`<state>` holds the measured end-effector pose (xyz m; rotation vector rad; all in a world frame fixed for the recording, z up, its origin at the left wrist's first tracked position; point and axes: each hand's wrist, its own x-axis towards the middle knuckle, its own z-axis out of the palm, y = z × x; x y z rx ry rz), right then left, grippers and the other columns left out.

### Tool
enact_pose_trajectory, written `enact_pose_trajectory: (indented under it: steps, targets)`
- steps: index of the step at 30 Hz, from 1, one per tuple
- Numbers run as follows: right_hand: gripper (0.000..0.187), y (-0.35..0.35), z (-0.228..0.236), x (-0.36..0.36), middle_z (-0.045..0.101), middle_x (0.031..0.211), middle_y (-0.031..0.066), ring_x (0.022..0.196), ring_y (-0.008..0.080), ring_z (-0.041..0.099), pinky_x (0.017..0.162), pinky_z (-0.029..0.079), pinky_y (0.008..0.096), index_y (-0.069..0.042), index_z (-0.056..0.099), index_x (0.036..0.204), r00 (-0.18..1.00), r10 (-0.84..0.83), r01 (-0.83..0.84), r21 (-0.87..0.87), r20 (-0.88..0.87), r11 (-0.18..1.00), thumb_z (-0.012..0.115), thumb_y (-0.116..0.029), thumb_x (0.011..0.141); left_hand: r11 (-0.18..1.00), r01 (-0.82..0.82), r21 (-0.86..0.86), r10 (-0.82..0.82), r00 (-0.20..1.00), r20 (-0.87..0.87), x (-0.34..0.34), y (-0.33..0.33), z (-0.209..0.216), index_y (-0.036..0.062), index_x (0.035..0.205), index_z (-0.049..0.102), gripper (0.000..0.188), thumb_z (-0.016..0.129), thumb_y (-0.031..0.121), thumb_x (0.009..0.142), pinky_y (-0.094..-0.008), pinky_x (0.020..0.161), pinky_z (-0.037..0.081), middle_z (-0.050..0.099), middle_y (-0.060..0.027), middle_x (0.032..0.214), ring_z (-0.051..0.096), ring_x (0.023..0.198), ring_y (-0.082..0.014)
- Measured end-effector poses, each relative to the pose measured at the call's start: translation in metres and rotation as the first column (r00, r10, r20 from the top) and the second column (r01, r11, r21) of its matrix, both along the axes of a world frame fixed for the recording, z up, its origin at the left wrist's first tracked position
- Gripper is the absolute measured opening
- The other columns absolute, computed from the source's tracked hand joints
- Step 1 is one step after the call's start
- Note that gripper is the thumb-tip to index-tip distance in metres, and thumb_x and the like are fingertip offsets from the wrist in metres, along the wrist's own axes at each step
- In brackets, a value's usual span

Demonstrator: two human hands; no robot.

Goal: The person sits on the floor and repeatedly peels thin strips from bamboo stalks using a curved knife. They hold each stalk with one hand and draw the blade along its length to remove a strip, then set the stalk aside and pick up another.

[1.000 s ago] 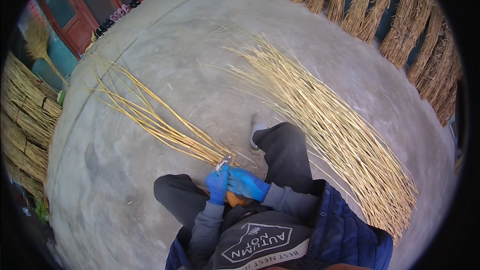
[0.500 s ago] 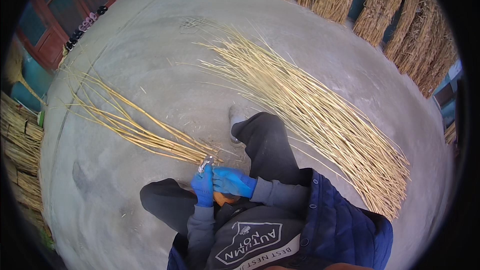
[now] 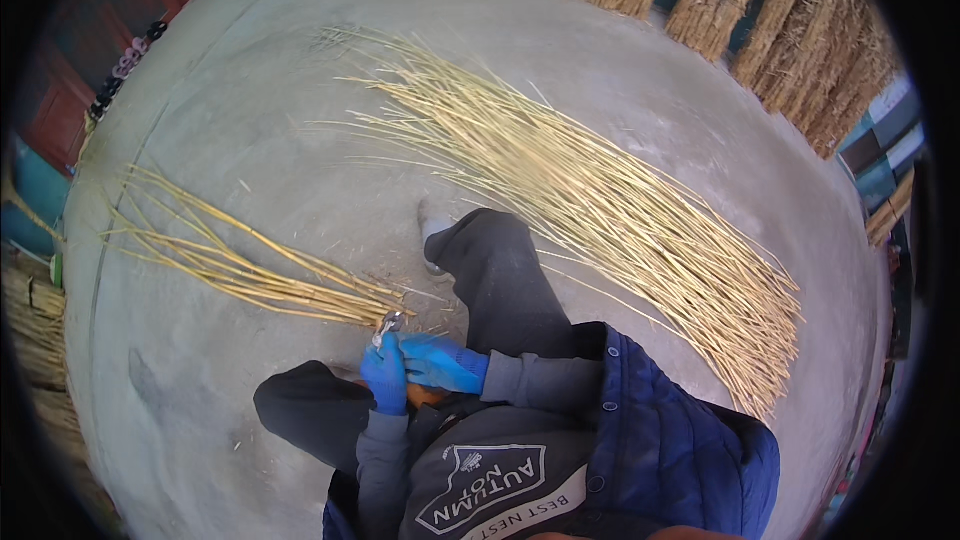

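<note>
My left hand (image 3: 384,378), in a blue glove, is closed around a small silvery metal tool (image 3: 388,326), whose tip sticks up past the fingers; its exact kind is too small to tell. Against it from the right presses my right hand (image 3: 444,364), also gloved in blue, fingers together; whatever they hold is hidden. Just beyond the tool lie the butt ends of a small, loose bunch of long yellow stalks (image 3: 270,286), fanning out to the far left. Something orange (image 3: 427,395) shows partly beneath my hands.
A large pile of thin peeled-looking stalks (image 3: 600,205) lies on the concrete floor (image 3: 250,80) to the right, beyond my bent knee. Dry bundles (image 3: 790,40) stand along the far right wall. Shoes (image 3: 125,65) line the red doors at far left. More stalks are stacked at the left edge.
The whole view has shifted, so the scene sits further left in the picture. My hands stay together at the tool, which is tilted a little differently. Both stalk piles lie as before.
</note>
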<state>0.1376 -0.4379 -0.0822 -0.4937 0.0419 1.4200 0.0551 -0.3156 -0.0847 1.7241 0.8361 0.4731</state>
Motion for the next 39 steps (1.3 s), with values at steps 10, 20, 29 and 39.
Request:
enact_pose_trajectory:
  steps: [10,20,29,39]
  targets:
    - [0.033,-0.019,0.020,0.006,0.059,0.136,0.0032,0.126,0.0196,0.056,0.106,0.045,0.0382,-0.017,0.056,0.135,1.000,-0.016,0.015,-0.155,-0.003,0.988,0.056,-0.029,0.104,0.981,0.002,-0.193,-0.009,0.999,-0.039,0.007,-0.007,-0.006,-0.0028,0.092,0.074,0.028,0.070,0.025,0.097,-0.0321,0.059,0.051,0.071,-0.0080,0.073,0.062,0.067,-0.0079]
    - [0.047,-0.017,0.058,0.018,0.053,0.147,0.0051,0.134,0.0224,0.050,0.112,0.040,0.0406,-0.012,0.048,0.147,0.993,0.113,-0.112,-0.018,0.017,0.994,0.056,-0.028,0.104,0.987,-0.009,-0.161,0.008,1.000,-0.007,0.005,-0.009,0.007,-0.0019,0.096,0.075,0.031,0.073,0.029,0.094,-0.0309,0.064,0.056,0.074,-0.0083,0.075,0.069,0.070,-0.0108]
    - [0.051,-0.018,0.062,0.006,0.050,0.150,0.0086,0.137,0.0242,0.048,0.118,0.035,0.0433,-0.009,0.043,0.150,0.990,0.022,-0.013,-0.066,0.141,0.998,0.056,-0.027,0.103,0.987,0.050,-0.156,-0.046,0.999,0.027,0.004,-0.004,-0.004,0.0032,0.114,0.075,0.037,0.075,0.033,0.091,-0.0315,0.075,0.057,0.077,-0.0113,0.089,0.071,0.082,-0.0128]
    - [0.071,-0.018,0.065,0.018,0.034,0.163,0.0079,0.149,0.0255,0.034,0.120,0.029,0.0549,-0.011,0.026,0.161,0.980,0.180,-0.188,0.093,0.086,0.978,0.055,-0.039,0.103,0.985,-0.052,-0.163,0.065,0.995,0.071,-0.004,0.008,0.002,-0.0001,0.102,0.076,0.029,0.075,0.027,0.093,-0.0328,0.070,0.057,0.077,-0.0122,0.085,0.072,0.077,-0.0144]
